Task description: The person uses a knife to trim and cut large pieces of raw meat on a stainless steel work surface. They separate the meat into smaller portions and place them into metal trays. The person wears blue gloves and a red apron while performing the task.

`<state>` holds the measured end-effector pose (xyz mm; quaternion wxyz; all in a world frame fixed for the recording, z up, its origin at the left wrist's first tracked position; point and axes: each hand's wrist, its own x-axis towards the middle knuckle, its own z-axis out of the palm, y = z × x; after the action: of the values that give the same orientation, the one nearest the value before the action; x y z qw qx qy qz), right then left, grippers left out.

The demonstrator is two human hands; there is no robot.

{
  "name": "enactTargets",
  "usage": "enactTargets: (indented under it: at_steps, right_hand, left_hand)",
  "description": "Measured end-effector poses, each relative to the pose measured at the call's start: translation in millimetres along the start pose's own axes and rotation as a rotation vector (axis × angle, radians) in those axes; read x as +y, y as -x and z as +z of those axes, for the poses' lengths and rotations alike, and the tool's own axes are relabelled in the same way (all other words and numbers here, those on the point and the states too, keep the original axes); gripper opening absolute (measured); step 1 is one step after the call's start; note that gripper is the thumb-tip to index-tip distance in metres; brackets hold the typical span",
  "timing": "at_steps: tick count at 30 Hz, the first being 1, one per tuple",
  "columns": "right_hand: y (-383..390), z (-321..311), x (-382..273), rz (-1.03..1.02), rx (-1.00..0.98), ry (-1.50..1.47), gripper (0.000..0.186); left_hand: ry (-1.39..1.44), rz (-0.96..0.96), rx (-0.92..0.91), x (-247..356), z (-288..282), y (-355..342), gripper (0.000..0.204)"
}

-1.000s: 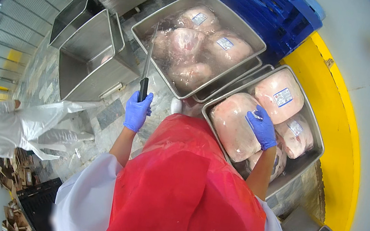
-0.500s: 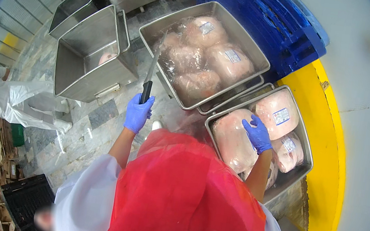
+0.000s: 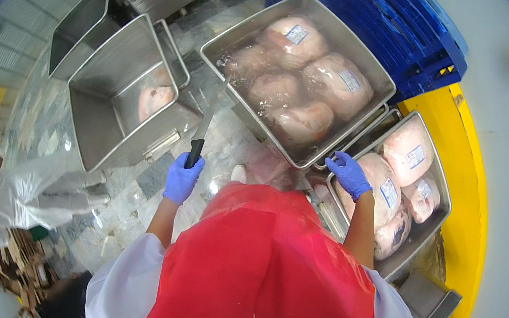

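My left hand (image 3: pixel 184 179), in a blue glove, is closed around the black handle of a long-bladed knife (image 3: pixel 205 123). The blade points away from me, its tip beside the near left wall of a metal tub (image 3: pixel 245 113) of water. Several bagged pieces of meat (image 3: pixel 338 86) with labels lie in that water. My right hand (image 3: pixel 351 175), also gloved, has its fingers apart and holds nothing. It hovers by the left rim of a second metal tub (image 3: pixel 446 188), over a large wrapped piece of meat (image 3: pixel 372 183), with other wrapped pieces beside it.
At the left, a metal tub (image 3: pixel 95 102) has a piece of meat (image 3: pixel 154 101) at its bottom; more tubs stand behind it. Blue plastic pallets (image 3: pixel 378 33) are at the back, near a yellow barrier (image 3: pixel 465 269). A person in white (image 3: pixel 31 198) is at the far left.
My right hand has drawn left from above the wrapped meat toward the tub's rim. The knife tip has come back from over the water tub to beside its wall. The view has shifted.
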<state>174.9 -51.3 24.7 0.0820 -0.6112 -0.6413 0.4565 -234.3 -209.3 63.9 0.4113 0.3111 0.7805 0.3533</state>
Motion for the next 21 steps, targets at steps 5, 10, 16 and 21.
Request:
enactTargets:
  at_steps: [5, 10, 16, 21]
  right_hand:
    - [36.0, -6.6, 9.4, 0.204, 0.057, 0.067, 0.079]
    - [53.9, -28.1, 45.4, 0.39, 0.135, 0.134, 0.088]
    - [26.7, -29.7, 82.4, 0.317, 0.184, 0.022, 0.083]
    - [6.8, -6.7, 154.0, 0.249, 0.114, 0.015, 0.082]
  left_hand:
    - [-0.259, 0.244, -0.195, 25.5, 6.5, -78.8, 0.036]
    - [-0.274, 0.723, -0.314, 147.8, 95.4, -136.1, 0.047]
    - [-0.268, 1.121, -0.348, 330.8, 248.3, -167.0, 0.05]
    - [-0.336, 1.247, -0.344, 473.7, 418.9, -193.3, 0.043]
